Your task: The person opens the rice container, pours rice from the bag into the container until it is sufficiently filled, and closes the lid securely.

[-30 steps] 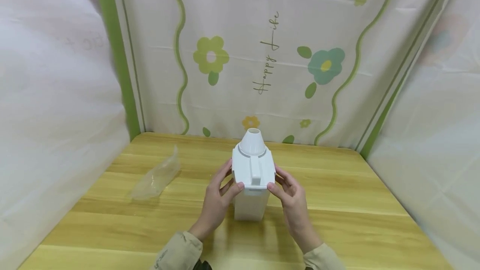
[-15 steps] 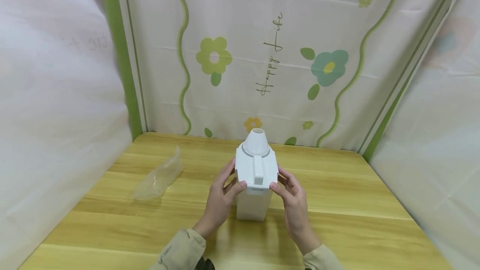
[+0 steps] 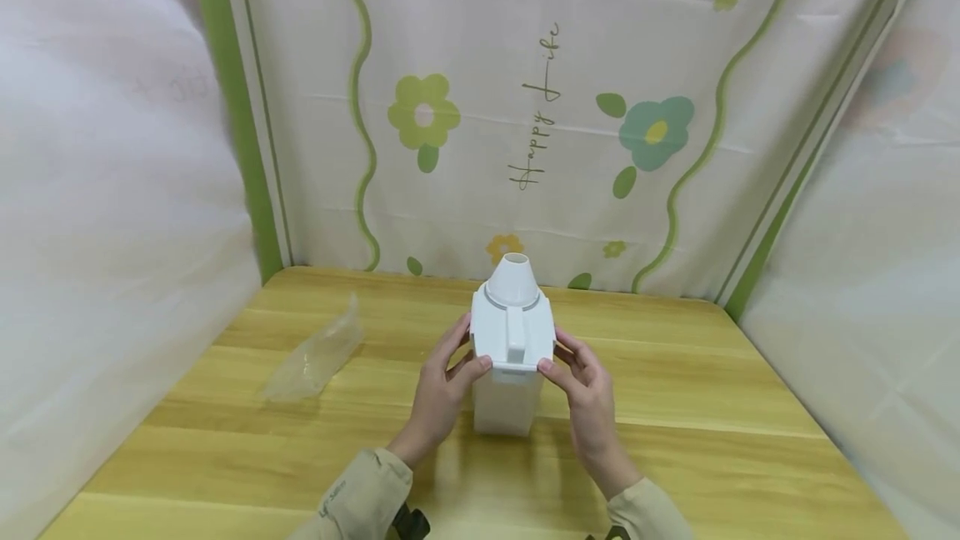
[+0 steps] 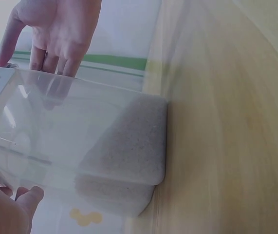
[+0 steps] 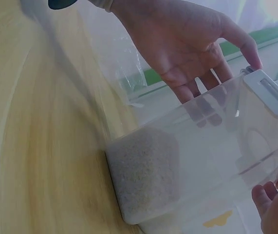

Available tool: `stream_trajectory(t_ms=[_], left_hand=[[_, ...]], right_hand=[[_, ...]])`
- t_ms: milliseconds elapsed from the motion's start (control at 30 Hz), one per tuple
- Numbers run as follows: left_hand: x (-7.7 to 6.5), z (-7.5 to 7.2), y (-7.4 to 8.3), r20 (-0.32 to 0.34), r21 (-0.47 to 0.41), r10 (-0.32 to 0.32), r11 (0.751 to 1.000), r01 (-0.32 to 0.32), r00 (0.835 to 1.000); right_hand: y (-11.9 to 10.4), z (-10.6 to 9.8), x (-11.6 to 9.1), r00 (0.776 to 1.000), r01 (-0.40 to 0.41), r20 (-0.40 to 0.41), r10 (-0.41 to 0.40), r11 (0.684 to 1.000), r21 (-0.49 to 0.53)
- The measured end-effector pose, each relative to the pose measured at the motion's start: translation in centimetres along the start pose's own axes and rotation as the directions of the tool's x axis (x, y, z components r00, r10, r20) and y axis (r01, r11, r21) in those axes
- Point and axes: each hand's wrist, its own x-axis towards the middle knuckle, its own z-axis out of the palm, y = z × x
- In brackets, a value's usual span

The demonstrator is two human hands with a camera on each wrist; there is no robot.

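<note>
A clear plastic storage container [image 3: 506, 407] stands upright on the table in front of me. Its white lid [image 3: 487, 336] carries a raised grip and a cone-shaped spout [image 3: 512, 283] at the far end. My left hand [image 3: 441, 386] holds the container's left side, thumb at the lid's near corner and fingers along the wall. Mirroring it, my right hand [image 3: 588, 394] grips the right side with its thumb at the other corner. Rice-like grains [image 4: 131, 146] fill the lower part, their surface sloping in the left wrist view. The latch [image 5: 270, 91] at the lid's near edge looks closed.
To the left on the wooden table [image 3: 697, 407] lies a crumpled clear plastic bag [image 3: 315, 361]. A flowered cloth [image 3: 480, 148] hangs behind the table, and pale cloth walls close off both sides.
</note>
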Motion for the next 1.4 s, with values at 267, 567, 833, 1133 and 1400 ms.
stream_trajectory(t_ms=[267,567,833,1133,1400], left_hand=[[0.3,0.4,3.0,0.025,0.016,-0.008,1.000,0.008,1.000],[0.8,0.6,0.5,0.003,0.007,0.009,1.000,-0.009,1.000],[0.5,0.9,2.0,-0.004,0.015,-0.012,1.000,0.013,1.000],[0.5,0.7,0.4,-0.013,0.015,-0.001,1.000,0.001,1.000],[0.7,0.7,-1.0,-0.014,0.021,0.007,1.000,-0.006,1.000]], right_hand=[[0.3,-0.4,0.8,1.000,0.005,0.009,-0.005,1.000,-0.018],[0.4,-0.7,1.1,1.000,0.000,0.002,0.000,1.000,-0.009],[0.5,-0.6,1.1,1.000,0.003,0.009,-0.003,1.000,0.001],[0.7,-0.5,0.9,1.000,0.002,0.018,-0.002,1.000,-0.010],[0.7,-0.5,1.0,1.000,0.011,0.003,-0.011,1.000,-0.005]])
